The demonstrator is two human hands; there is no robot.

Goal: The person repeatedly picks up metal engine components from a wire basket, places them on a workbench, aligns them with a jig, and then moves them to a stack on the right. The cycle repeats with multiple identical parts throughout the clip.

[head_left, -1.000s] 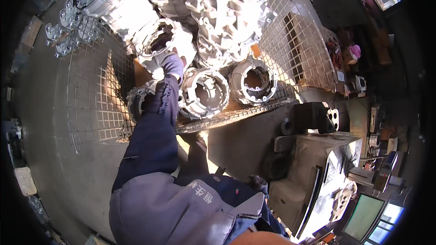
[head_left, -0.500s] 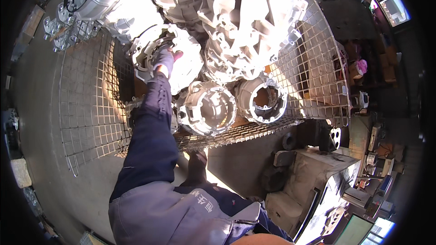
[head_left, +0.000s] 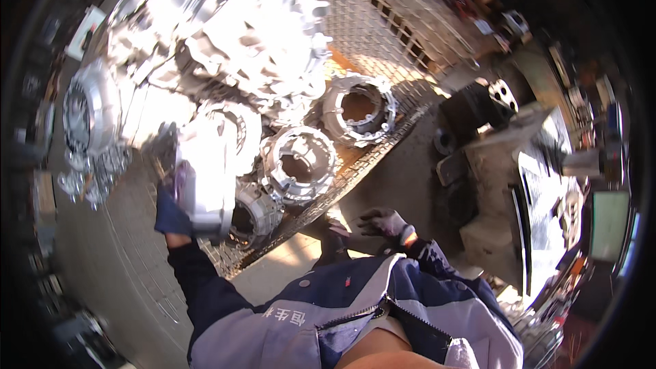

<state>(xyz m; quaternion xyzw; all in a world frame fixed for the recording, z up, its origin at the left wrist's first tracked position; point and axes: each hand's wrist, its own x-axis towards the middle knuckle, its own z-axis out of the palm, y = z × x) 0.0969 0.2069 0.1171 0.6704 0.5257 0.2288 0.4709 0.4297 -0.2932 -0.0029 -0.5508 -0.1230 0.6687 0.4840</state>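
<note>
My left hand, in a dark blue glove, grips the near left side of a silver cast-metal housing. The housing is lifted at the left of a wire-mesh basket, its smooth side bright with glare. Part of the hand is blurred by motion. Beneath and beside it sit open round housings: one close by, one in the middle and one farther right. My right hand, in a dark glove, hangs before my jacket with fingers apart, holding nothing.
Larger castings pile up at the far side, washed out by sunlight. A wooden pallet lies behind the basket's mesh. On the right stands a bulky workbench with black parts near it. More castings stand at the far left.
My left hand has come back toward me from inside the basket, bringing a housing out. My right hand is now in plain sight. The whole view has swung to the right.
</note>
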